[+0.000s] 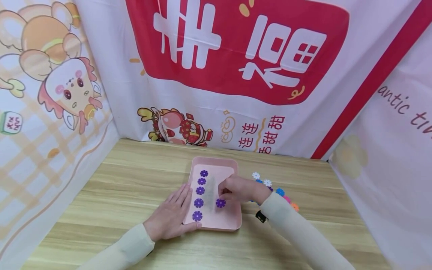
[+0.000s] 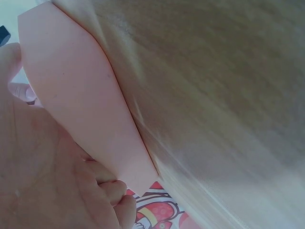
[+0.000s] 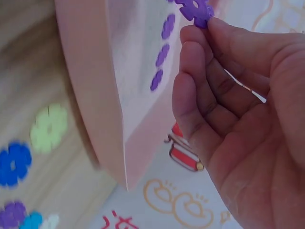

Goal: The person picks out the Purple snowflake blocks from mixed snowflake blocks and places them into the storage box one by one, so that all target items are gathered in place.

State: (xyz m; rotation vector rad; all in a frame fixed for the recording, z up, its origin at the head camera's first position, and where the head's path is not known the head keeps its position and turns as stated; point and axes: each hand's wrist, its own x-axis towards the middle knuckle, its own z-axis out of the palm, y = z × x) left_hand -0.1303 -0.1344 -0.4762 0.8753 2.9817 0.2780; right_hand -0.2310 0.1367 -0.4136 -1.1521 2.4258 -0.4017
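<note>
A shallow pink tray (image 1: 216,161) lies on the wooden table. Along its left side runs a column of several purple flower-shaped plastic discs (image 1: 200,191). Between thumb and fingertips, my right hand (image 1: 237,188) pinches another purple flower disc (image 3: 195,10), low over the right half of the tray. That same hand (image 3: 228,105) fills the right of the right wrist view. My left hand (image 1: 172,215) rests along the tray's left wall, its fingers laid over the rim and the thumb by the near left corner. In the left wrist view its palm (image 2: 47,171) faces the outer wall.
Loose flower discs, including a white one (image 1: 256,175), a blue one (image 1: 280,192) and an orange one (image 1: 295,207), lie right of the tray, partly hidden by the right forearm. A small black object (image 1: 261,216) shows beside the right sleeve. Printed cloths (image 1: 216,86) stand around the table.
</note>
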